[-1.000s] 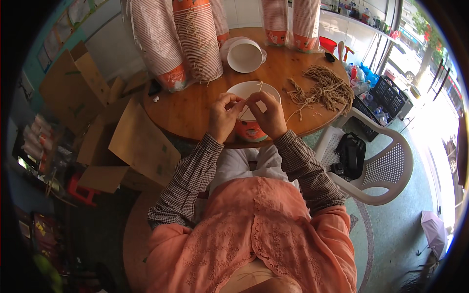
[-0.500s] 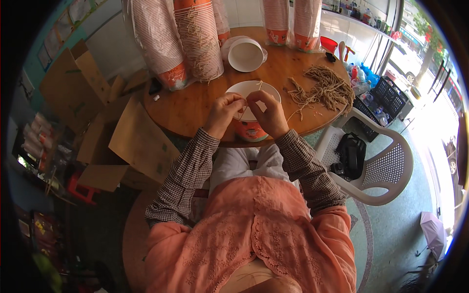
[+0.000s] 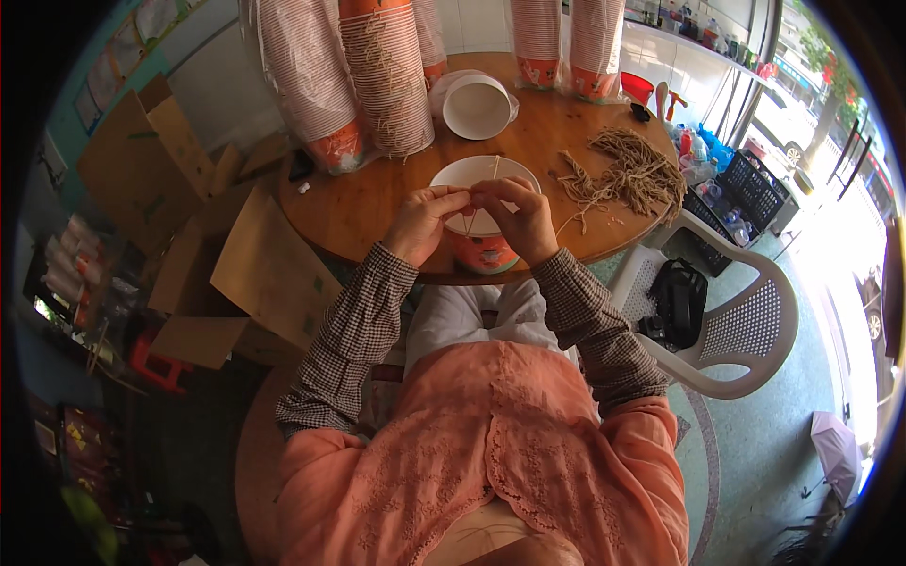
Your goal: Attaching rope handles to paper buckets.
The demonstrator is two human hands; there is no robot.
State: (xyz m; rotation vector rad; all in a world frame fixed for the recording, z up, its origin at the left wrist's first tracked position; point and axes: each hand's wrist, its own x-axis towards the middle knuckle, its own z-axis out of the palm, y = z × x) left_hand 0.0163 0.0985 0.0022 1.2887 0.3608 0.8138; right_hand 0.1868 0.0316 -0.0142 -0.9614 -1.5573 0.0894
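Note:
A white-lined paper bucket (image 3: 485, 255) with an orange printed outside stands near the table's front edge, its mouth facing up. Over that mouth my left hand (image 3: 421, 224) and my right hand (image 3: 525, 219) meet, thumbs and fingertips pinched together on a thin tan string (image 3: 496, 168). One length of it runs up toward the far rim, another hangs down toward the near rim. Fingers cover the middle of the string, so whether it is knotted cannot be seen. To the right lies a tangled heap of similar strings (image 3: 634, 168).
Tall nested stacks of paper buckets (image 3: 385, 80) stand at the back of the round wooden table (image 3: 363, 222), beside a white bowl (image 3: 477, 107) on its side. Open cardboard boxes (image 3: 274, 274) are at the left. A white plastic chair (image 3: 755, 325) holding a black bag (image 3: 678, 300) is at the right.
Both hands have shifted slightly, the left fingers straightening out toward the right. The string now stands more upright between the fingers and the far rim. The bucket has moved a little left.

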